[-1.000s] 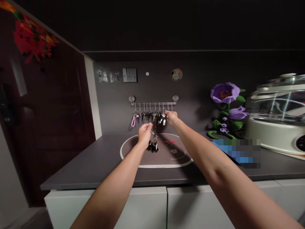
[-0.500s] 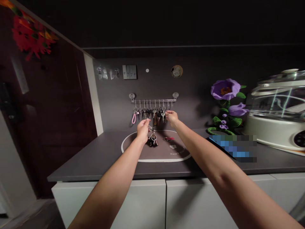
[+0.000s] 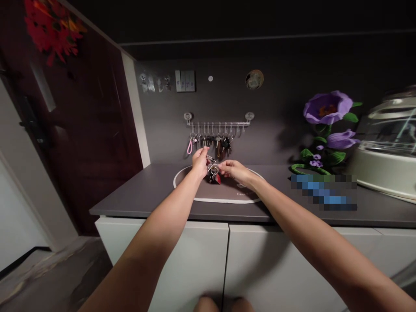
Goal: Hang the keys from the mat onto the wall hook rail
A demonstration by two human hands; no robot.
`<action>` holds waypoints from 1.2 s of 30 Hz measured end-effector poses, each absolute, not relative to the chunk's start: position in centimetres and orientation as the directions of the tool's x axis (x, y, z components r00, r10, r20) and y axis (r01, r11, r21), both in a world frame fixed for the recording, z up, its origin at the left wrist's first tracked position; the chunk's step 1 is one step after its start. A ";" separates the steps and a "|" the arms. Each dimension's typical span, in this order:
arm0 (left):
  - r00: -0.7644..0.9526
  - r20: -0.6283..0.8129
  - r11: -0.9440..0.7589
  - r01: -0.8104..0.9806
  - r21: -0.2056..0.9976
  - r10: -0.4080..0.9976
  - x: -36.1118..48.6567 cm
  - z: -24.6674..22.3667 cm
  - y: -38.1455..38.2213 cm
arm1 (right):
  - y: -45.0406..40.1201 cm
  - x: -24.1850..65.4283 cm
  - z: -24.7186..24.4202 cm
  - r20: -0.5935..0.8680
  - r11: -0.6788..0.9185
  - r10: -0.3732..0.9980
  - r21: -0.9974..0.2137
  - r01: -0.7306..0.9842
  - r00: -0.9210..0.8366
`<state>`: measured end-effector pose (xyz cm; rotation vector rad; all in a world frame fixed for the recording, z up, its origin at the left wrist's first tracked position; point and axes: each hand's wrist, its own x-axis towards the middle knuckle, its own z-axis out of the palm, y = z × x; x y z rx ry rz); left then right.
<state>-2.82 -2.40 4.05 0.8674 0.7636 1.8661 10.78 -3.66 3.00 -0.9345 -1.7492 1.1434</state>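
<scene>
My left hand (image 3: pixel 200 163) is closed, pinching a bunch of keys (image 3: pixel 213 170) that hangs from it on metal rings. My right hand (image 3: pixel 236 170) is at the right side of the same bunch, with thumb and fingertips closed on its ring part. A dark red piece (image 3: pixel 217 178) shows at the bottom of the bunch; whether it is attached cannot be made out. Behind my hands, a clear hook rack (image 3: pixel 218 124) on the wall carries several key sets, among them one with a pink loop strap (image 3: pixel 190 146). Below lies a brown mat (image 3: pixel 203 190) with a pale rim.
Purple artificial flowers (image 3: pixel 328 109) stand on the right of the counter (image 3: pixel 130 197), with a blurred blue item (image 3: pixel 321 190) before them. A cream appliance with a clear top (image 3: pixel 386 162) is at far right. White cabinet doors (image 3: pixel 191 260) lie below; a dark red door (image 3: pixel 94 130) stands left.
My right hand has come down and left from the hanging keys on the rack to the bunch in my left hand. The camera view has tilted downward.
</scene>
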 end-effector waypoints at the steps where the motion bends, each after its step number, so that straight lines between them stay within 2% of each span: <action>1: -0.336 0.251 -0.392 -0.470 0.791 0.908 -2.8 4.1 -2.4 | -3.9 10.8 2.7 0.231 0.320 0.882 -0.933 0.163 -0.411; 5: -0.333 0.270 -0.404 -0.454 0.794 0.903 -2.9 4.1 -2.4 | -4.0 10.7 2.4 0.246 0.369 0.831 -0.915 0.164 -0.500; 13: -0.353 0.295 -0.431 -0.414 0.802 0.888 -3.1 4.1 -2.4 | -4.0 10.8 2.7 0.320 0.425 0.763 -0.903 0.063 -0.562; 20: -0.394 0.281 -0.447 -0.433 0.783 0.875 -3.6 4.2 -2.1 | -2.5 11.7 3.1 0.422 0.471 0.823 -0.881 0.040 -0.380; 26: -0.388 0.303 -0.459 -0.420 0.783 0.871 -3.4 3.9 -2.0 | -1.9 12.3 3.8 0.521 0.537 0.815 -0.843 -0.003 -0.253; 36: -0.322 0.462 -0.517 -0.112 0.848 0.826 -2.9 3.3 -2.3 | -1.7 12.6 4.3 0.601 0.597 0.792 -0.799 -0.075 -0.105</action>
